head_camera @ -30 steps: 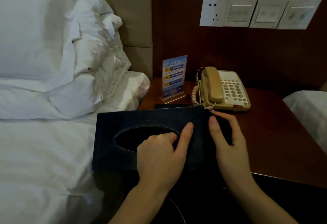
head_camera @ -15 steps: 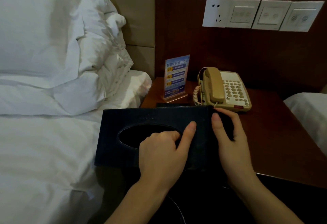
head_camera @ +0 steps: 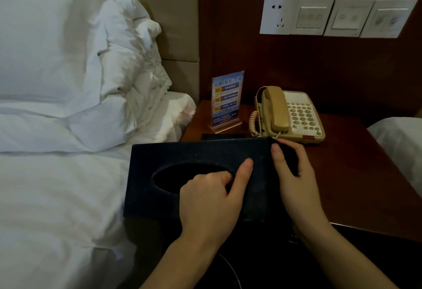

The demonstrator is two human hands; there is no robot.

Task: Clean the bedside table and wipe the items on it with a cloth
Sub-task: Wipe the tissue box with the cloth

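Nearest, the left hand hooks curled fingers into the oval opening of the dark tissue box, held partly over the bed's edge at the near left of the bedside table, while the right hand pinches a dark cloth against the box's right end. If that hooked hold slips, the box could drop. Farther back, a careless swing could snag the telephone cord or tip the sign stand.

Tissue box shifted slightly rightward — right hand thumb now nearer its top corner, little else moved
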